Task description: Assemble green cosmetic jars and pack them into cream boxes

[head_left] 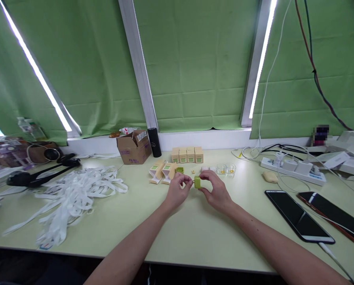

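Head view, and right at the middle of the frame it's the green block (197, 182), held up just over the tabletop (177, 233)! The right hand (218, 192) has it, thumb below and fingers above, gripping its right side. From the left, the left hand (177, 190) comes in tight, fingers pinched on a tiny piece (193, 181) at the block's near-left face, too small and too covered to make out. Both forearms run out of the bottom edge. Just behind the left hand, a green tray (179, 170) is partly hidden; beside it, cardboard stands (156, 173), one partly covered. Behind the right hand, white pieces (207, 169) are half blocked, clear cups (222, 170) next to them. Above centre, four small boxes (187, 155) in a row. Far right, a phone (340, 213) is cut off, and upper right a pixelated patch hides whatever stands there.
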Motion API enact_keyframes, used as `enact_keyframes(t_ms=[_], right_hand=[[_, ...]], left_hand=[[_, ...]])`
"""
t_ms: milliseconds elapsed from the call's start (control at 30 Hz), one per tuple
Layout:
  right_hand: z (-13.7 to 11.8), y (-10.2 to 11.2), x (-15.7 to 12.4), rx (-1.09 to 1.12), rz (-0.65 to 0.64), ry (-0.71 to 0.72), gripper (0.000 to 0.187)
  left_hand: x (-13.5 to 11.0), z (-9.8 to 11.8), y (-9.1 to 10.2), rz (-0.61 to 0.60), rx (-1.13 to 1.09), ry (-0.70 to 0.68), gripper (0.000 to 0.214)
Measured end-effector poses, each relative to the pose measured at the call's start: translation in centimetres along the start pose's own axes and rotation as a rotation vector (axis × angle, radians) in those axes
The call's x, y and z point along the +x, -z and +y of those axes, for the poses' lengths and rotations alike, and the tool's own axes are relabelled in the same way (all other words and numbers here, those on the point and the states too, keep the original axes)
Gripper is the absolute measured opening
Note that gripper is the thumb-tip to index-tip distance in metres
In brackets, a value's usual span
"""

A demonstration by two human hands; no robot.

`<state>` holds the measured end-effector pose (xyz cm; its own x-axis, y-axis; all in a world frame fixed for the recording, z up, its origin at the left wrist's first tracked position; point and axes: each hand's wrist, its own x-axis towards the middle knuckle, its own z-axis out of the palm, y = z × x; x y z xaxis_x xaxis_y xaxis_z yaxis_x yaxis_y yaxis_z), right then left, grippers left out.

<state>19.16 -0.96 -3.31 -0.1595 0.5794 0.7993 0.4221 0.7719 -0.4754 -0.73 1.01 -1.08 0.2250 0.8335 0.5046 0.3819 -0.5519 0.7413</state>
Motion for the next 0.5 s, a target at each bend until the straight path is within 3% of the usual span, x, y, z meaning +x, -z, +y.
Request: enact_keyframes(t_ms=[500], right_hand=[[0.19,0.08,0.01,0.006,0.012,-0.021,0.036]], left_hand=[[0.24,-0.14,0.16,0.045,-0.069,0.047,0.017]])
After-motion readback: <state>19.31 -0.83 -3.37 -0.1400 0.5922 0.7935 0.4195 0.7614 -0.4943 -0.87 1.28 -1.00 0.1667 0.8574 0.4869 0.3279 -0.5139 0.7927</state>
